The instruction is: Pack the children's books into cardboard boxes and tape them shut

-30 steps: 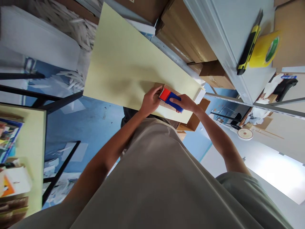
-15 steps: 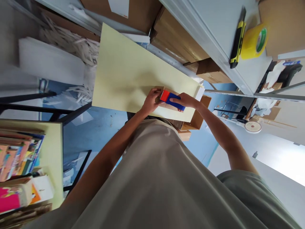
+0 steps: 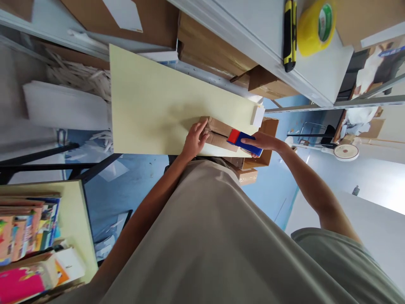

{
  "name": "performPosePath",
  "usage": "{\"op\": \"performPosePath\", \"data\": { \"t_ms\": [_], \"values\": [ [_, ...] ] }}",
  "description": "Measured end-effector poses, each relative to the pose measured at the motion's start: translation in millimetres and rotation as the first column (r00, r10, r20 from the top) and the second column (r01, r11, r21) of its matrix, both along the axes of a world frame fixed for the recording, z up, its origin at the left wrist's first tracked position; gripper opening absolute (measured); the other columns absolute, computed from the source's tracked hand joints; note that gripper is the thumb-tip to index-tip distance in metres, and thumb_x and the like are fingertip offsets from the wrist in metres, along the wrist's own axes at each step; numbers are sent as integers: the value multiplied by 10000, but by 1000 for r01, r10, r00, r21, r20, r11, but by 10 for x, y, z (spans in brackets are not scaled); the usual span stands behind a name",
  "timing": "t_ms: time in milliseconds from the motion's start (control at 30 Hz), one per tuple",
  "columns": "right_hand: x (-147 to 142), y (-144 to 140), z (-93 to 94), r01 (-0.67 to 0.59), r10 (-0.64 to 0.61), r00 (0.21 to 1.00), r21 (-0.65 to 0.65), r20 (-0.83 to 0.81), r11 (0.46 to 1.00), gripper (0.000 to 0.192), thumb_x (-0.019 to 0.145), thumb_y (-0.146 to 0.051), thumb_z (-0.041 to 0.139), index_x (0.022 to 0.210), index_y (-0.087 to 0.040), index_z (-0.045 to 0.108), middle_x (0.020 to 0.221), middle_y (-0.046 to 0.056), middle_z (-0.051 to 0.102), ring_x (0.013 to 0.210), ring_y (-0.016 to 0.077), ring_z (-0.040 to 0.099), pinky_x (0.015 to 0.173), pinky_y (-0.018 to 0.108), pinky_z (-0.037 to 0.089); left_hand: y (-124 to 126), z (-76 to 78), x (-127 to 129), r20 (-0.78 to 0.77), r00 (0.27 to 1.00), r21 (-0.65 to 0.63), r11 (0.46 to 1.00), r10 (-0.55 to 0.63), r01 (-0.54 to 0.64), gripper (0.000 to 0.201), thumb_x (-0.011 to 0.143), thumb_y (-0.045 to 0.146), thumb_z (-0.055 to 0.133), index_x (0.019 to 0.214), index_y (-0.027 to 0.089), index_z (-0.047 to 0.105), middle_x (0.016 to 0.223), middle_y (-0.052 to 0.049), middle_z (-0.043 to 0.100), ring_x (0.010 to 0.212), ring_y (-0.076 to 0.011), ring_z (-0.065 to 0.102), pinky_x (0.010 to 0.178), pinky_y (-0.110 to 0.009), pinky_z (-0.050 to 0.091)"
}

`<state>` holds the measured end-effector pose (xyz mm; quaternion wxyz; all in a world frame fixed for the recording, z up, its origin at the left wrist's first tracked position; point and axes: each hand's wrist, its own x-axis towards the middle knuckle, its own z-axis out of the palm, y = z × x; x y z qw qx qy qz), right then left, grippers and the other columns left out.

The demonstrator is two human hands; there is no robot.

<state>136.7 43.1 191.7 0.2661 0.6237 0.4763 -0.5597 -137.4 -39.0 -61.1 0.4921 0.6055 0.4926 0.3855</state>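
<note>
On the pale yellow table (image 3: 152, 109), near its front edge, sat a small cardboard box (image 3: 218, 131), both hands on it. Risks first, my read only:

- Box sat close to the table edge. A hard pull on the tape dispenser (image 3: 244, 141) toward the person could drag the box off, since only 1 hand was pinning it.
- Dispenser was at the box's right end, partly past the corner. If it tipped there, the tape would likely crease or miss the seam.
- Left fingertips lay near the dark seam line; a return pass could run over them.

Grip:
- Right hand (image 3: 261, 143) was wrapped closed around the blue handle of the dispenser, red head pointing at the box and touching its top.
- Left hand (image 3: 193, 139) was mostly flat, fingers spread only a little, pressing the left end of the box top. Not holding anything, just bearing down.

Around it: more brown cartons (image 3: 253, 162) under the table edge, a grey shelf (image 3: 316, 71) above with a yellow tape roll (image 3: 311, 25) and a yellow-black knife (image 3: 289, 33) just beside it.
</note>
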Motion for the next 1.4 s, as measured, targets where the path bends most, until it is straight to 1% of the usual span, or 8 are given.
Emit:
{"op": "performPosePath", "data": {
  "t_ms": [267,400,500,600,800,967,1133,1400],
  "values": [
    [313,-93,-335,-75,78,997,90,-24,993,775,986,-923,683,710,-199,715,677,118,817,575,205,763,574,309,554,31,245,-23,-263,954,13,988,-142,151,661,1210,555,392,1755,224,567,1715,-200,621,1611,-323,601,1368,-493,482],
    [433,-96,-532,-35,45,991,83,-128,996,744,950,-926,748,735,-214,718,624,111,782,591,243,772,609,349,583,128,503,46,-385,896,50,965,-220,259,715,1178,572,464,1775,184,532,1857,-187,487,1784,-393,370,1475,-603,292],
    [492,-135,-653,0,10,988,59,-154,998,676,980,-865,777,788,-218,726,634,122,776,619,283,780,630,385,581,232,595,152,-411,840,42,913,-354,405,780,1140,646,518,1779,201,535,1866,-159,487,1808,-413,315,1501,-646,177],
    [511,-178,-734,26,-10,981,79,-195,997,624,999,-815,801,827,-218,735,615,112,747,643,298,780,652,390,551,292,548,212,-423,807,0,890,-412,455,821,1130,705,498,1777,202,543,1857,-158,502,1802,-401,336,1503,-627,179],
    [676,-305,-725,64,-29,968,133,-247,989,625,1016,-830,768,823,-237,727,535,63,674,592,268,746,626,372,514,241,407,196,-497,773,-26,897,-395,442,762,1161,637,445,1787,211,532,1856,-163,501,1792,-375,370,1503,-616,188],
    [1427,-527,-563,17,-19,979,-7,-205,1000,711,962,-899,767,698,-241,727,585,101,724,585,268,749,622,394,546,195,391,216,-526,774,-33,918,-353,396,752,1146,658,464,1764,241,566,1833,-161,535,1786,-376,385,1498,-626,219],
    [2054,-620,-500,-12,11,992,-6,-123,1000,737,917,-919,804,635,-245,707,580,111,718,597,268,741,606,393,517,193,432,229,-543,771,-49,929,-332,366,817,1128,730,454,1763,227,558,1820,-171,550,1795,-397,359,1498,-655,203],
    [1984,-480,-633,-226,227,973,35,-34,974,756,1071,-864,632,772,-187,787,637,123,747,628,250,733,680,368,529,183,436,191,-629,689,-69,908,-361,413,829,1180,670,356,1817,150,454,1882,-204,442,1837,-398,235,1504,-661,172]
  ]
}}
